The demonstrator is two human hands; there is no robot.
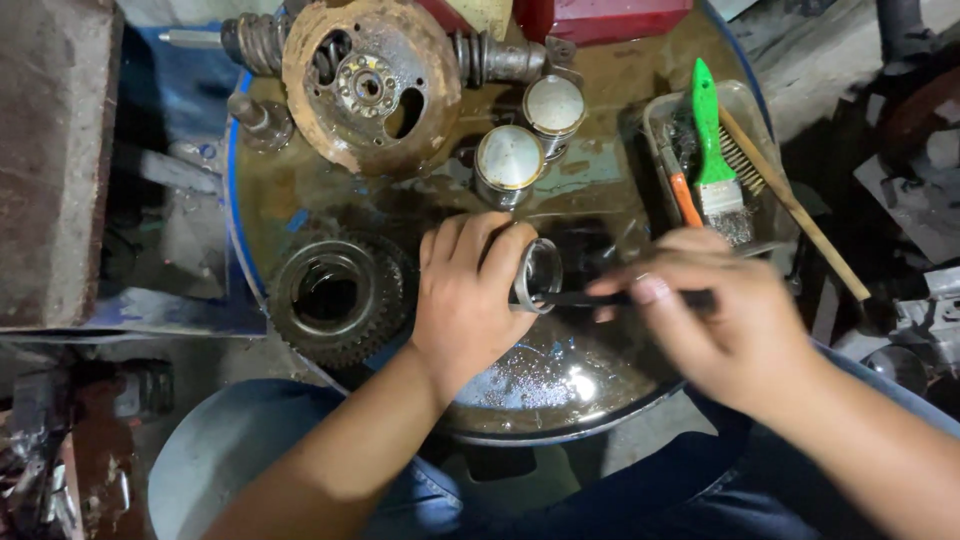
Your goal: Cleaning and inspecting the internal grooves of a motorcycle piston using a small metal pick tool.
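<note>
My left hand [465, 300] grips a short metal cylinder, a piston [538, 276], held on its side with its open end facing right. My right hand [715, 315] holds a thin dark tool [585, 298] whose tip reaches into the rim of the piston. Both hands hover over the oily top of a blue drum [560, 385]. Two more pistons [509, 163] [554, 108] stand upright just beyond my hands.
A large gear ring [340, 297] lies on the drum at the left. A rusty round flywheel [370, 85] on a crankshaft sits at the back. A clear tray [757, 117] at the right holds a green-handled brush [713, 140], an orange tool and a wooden stick [800, 210].
</note>
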